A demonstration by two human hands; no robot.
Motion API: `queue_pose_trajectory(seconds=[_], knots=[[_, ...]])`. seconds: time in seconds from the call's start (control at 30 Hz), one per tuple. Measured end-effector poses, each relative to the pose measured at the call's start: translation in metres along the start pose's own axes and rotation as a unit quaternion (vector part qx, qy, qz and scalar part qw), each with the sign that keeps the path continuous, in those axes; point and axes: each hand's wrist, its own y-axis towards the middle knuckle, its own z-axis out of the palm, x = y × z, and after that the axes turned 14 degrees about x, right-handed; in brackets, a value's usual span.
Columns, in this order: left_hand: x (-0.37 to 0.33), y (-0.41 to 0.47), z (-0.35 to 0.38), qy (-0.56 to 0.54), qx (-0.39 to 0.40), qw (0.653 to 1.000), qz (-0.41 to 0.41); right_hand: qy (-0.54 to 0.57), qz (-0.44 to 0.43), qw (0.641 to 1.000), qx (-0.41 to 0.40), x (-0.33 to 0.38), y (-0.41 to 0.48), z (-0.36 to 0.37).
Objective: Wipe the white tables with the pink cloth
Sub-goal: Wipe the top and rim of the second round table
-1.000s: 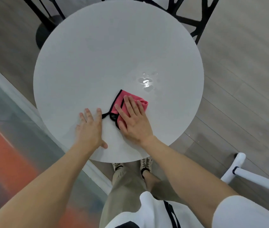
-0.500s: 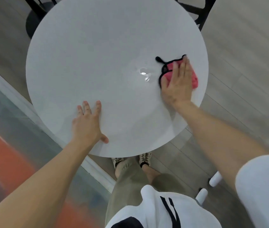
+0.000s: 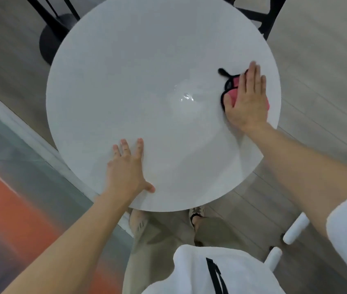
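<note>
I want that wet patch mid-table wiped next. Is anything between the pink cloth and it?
Nothing visible. Only bare white table lies between the pink cloth, under the right hand, and the wet patch; the left hand rests well off that line.

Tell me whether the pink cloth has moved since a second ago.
Yes. The pink cloth, under the right hand, went from just nearside of the wet-looking patch to its right, by the table's right rim.

Soft, even overhead light. Bright glare patch on wet desk [image 3: 162,98] centre. Faint shadows under both forearms. Motion blur smears floor [image 3: 9,187] at left; wide-angle bends the edges.
</note>
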Motion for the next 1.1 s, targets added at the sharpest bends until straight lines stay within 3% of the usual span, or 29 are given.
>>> queue_pose_trajectory(seconds=[0.1,0.2,0.3,0.4,0.47,0.57,0.63,0.7,0.8,0.9,0.97,1.03,1.1], knots=[[0.018,0.001,-0.022,0.017,-0.018,0.999,0.048,0.024,0.094,0.995,0.004,-0.003,0.033,-0.001],[0.052,0.016,-0.054,0.007,-0.061,0.993,0.104,0.023,0.116,0.993,-0.023,0.055,0.012,0.019],[0.081,0.04,-0.089,-0.002,-0.082,0.99,0.113,0.033,-0.003,0.999,-0.019,0.157,-0.049,0.053],[0.104,0.07,-0.119,0.015,-0.075,0.99,0.116,0.028,-0.182,0.981,0.063,0.248,-0.109,0.079],[0.118,0.092,-0.137,0.041,-0.075,0.99,0.113,0.016,-0.239,0.966,0.101,0.264,-0.122,0.083],[0.124,0.123,-0.154,0.078,-0.068,0.989,0.106,-0.032,-0.259,0.959,0.112,0.232,-0.105,0.07],[0.122,0.138,-0.156,0.071,-0.052,0.99,0.107,-0.046,-0.19,0.978,0.069,0.182,-0.078,0.059],[0.122,0.146,-0.152,0.06,-0.05,0.991,0.112,-0.047,-0.026,0.999,0.008,0.118,-0.044,0.046],[0.124,0.148,-0.151,0.074,-0.059,0.989,0.117,0.006,0.225,0.974,-0.014,0.058,-0.004,0.029],[0.125,0.148,-0.152,0.095,-0.065,0.986,0.119,0.035,0.307,0.95,-0.054,0.097,0.01,0.036],[0.126,0.148,-0.151,0.098,-0.067,0.985,0.122,0.014,0.239,0.97,-0.045,0.16,-0.006,0.05],[0.127,0.148,-0.152,0.099,-0.065,0.985,0.124,-0.014,0.103,0.995,-0.001,0.208,-0.031,0.06],[0.126,0.148,-0.152,0.108,-0.06,0.985,0.123,-0.049,-0.037,0.998,0.023,0.214,-0.046,0.06]])
